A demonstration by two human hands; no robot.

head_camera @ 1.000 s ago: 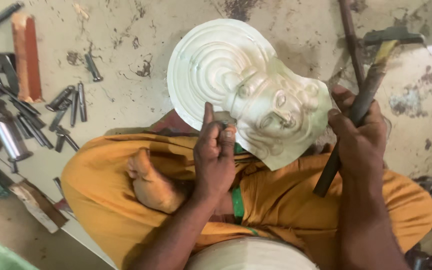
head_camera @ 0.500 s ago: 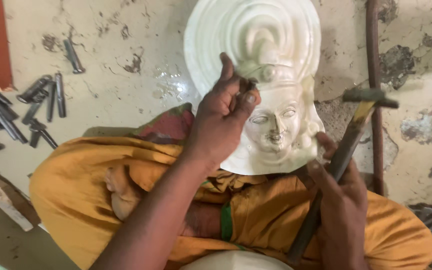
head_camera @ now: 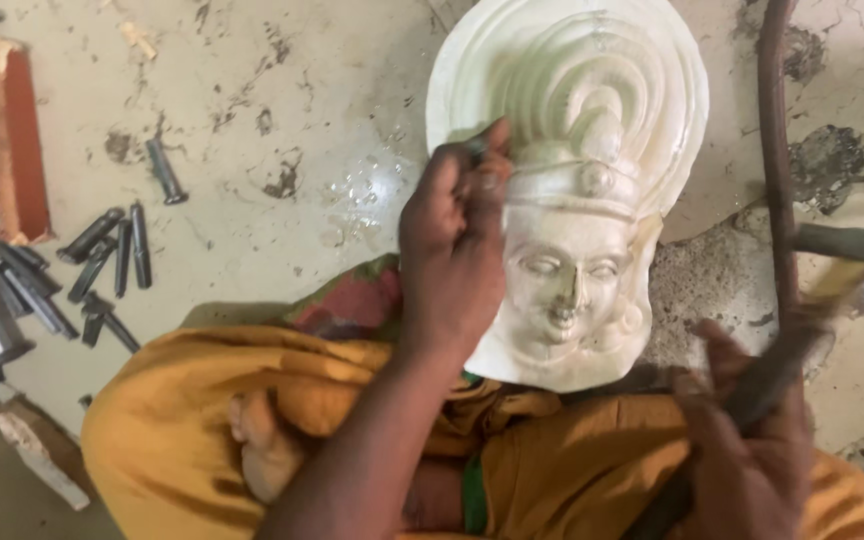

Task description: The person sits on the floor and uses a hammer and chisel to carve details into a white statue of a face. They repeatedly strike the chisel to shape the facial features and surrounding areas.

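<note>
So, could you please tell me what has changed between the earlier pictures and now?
The left hand climbed from the carving's chin to its forehead band, pressing a small chisel there. The right hand swung the hammer out to the right, now blurred. The white carved face stays on the lap; the loose chisels lie unmoved.

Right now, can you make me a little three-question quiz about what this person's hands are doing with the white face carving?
1. True or false: the left hand presses a small tool against the white carved face sculpture.
2. What does the right hand grip?
A. a paintbrush
B. a hammer
C. a sponge
3. On which side of the picture do the loose dark metal chisels lie on the floor?

Key:
1. True. The tool tip is mostly hidden by the fingers.
2. B. The hammer is blurred, with its head to the right of the sculpture.
3. The left side, near a reddish-brown block.
</note>
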